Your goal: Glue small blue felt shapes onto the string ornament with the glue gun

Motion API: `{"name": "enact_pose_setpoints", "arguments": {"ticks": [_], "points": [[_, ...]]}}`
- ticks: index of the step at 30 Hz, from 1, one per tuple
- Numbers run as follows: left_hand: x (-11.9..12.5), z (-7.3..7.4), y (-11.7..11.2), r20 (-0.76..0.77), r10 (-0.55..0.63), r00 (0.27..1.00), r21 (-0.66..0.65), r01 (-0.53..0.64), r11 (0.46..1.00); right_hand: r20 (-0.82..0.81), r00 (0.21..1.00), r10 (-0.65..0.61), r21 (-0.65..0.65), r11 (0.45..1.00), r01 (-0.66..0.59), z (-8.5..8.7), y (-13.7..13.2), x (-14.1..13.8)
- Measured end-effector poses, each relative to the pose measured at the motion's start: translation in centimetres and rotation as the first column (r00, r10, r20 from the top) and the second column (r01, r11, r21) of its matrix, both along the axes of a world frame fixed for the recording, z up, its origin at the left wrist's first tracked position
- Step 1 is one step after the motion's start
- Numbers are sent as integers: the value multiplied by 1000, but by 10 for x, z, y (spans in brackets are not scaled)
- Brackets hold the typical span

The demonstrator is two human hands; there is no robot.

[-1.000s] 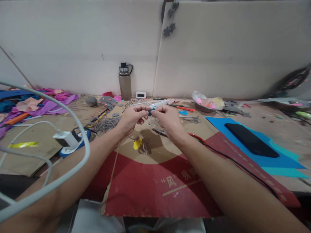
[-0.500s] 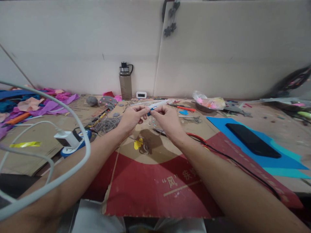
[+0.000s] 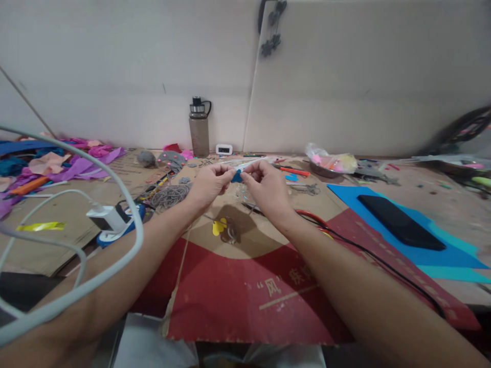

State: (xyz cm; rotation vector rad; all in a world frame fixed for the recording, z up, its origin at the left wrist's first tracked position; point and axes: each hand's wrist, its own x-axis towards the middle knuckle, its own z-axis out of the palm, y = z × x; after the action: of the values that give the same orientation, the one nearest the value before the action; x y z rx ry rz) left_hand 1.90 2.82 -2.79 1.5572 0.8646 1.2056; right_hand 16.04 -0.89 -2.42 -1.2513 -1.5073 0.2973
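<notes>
A small blue piece (image 3: 237, 176), of a kind too small to make out, is pinched between both hands above the cardboard. My left hand (image 3: 211, 185) grips its left side with thumb and fingertips. From the right, my right hand (image 3: 265, 188) holds it in a similar pinch. Below them a yellow cut-out shape (image 3: 219, 226) lies on the brown and red cardboard (image 3: 245, 296), beside a small coiled bit. Grey yarn (image 3: 169, 197) is heaped left of my left hand. Past my right hand lies another blue cut-out piece (image 3: 292, 178).
A grey bottle (image 3: 199, 133) and a small white clock (image 3: 224, 149) stand against the wall. On the right a black phone (image 3: 401, 221) rests on blue sheets (image 3: 456, 255). A white cable (image 3: 136, 214) loops across the left, near a power strip (image 3: 120, 232). A bowl (image 3: 326, 170) holds bagged coloured material.
The blue piece shows more between the fingertips, and its angle has changed slightly. Both hands stay in nearly the same place. The view has shifted a little.
</notes>
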Motion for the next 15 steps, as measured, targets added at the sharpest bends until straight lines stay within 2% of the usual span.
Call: {"name": "enact_pose_setpoints", "arguments": {"ticks": [6, 15], "points": [[-1, 1, -1, -65, 3, 998, 38, -1, 999, 109, 994, -7, 63, 998, 0, -1, 1, 5], [-1, 2, -1, -139, 20, 990, 81, -9, 997, 142, 990, -12, 59, 998, 3, 0, 2, 6]]}}
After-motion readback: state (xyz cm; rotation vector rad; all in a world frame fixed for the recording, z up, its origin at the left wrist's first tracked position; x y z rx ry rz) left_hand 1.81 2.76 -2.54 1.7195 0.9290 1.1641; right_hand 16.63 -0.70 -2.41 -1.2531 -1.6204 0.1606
